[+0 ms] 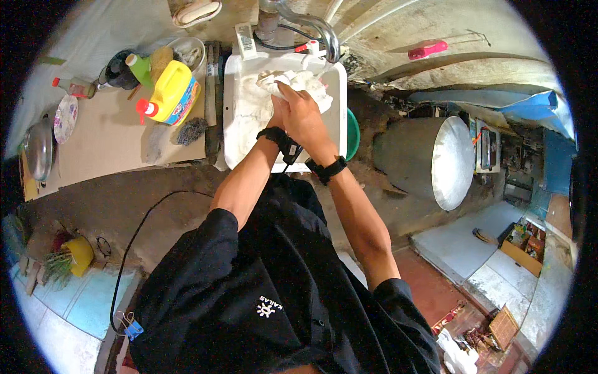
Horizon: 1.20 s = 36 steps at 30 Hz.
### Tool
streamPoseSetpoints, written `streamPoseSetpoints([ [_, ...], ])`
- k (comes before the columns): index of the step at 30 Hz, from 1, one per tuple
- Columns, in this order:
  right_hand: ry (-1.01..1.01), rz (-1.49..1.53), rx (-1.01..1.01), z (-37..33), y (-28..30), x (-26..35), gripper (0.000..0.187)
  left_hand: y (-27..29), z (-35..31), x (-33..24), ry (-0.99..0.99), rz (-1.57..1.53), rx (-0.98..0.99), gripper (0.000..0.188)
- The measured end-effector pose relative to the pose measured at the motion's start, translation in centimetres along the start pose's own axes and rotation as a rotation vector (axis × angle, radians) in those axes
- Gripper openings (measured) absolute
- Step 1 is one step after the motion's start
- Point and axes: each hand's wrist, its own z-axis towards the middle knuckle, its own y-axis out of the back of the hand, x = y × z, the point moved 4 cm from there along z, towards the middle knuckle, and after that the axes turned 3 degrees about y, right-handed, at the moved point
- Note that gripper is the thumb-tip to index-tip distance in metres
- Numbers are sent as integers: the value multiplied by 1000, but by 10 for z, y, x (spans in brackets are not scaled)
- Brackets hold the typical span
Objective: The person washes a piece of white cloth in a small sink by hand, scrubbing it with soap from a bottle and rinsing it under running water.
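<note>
Over the white sink point(339, 134) both my hands come together at a wet, bunched white cloth point(319, 95). My right hand point(302, 118) is on top, its fingers closed around part of the cloth. Partly hidden beneath it, my left hand point(278, 116) presses against the same cloth with closed fingers. Folds of the cloth spread out to the far side of the hands, and something whitish, perhaps suds or more cloth, covers the sink's left part. A curved metal faucet point(330, 37) and a small white tap with a red mark point(306, 47) stand at the sink's far edge.
Left of the sink, a tan counter point(87, 146) bears a yellow jug point(174, 93), a green bottle point(140, 68), dark scrubbers point(191, 131) and a metal pan point(38, 148). A green basin point(353, 134) shows beside the sink; a large metal pot point(430, 162) lies farther right.
</note>
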Motion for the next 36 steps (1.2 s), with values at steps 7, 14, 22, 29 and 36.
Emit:
streamPoseSetpoints([
  [7,-206,-34,-138,-1,15,-68,32,13,-10,-7,-55,-172,60,84],
  [14,-393,45,-35,-20,-4,-127,57,25,-6,-22,21,177,-373,52],
  [22,-652,1033,26,-31,-57,-147,75,-7,2,-31,73,980,-379,45],
  [29,-527,1083,-56,4,-56,-115,67,-10,3,-74,63,969,-360,41],
  [36,-544,930,-42,16,-32,-129,46,-22,11,-75,-167,822,-246,31],
])
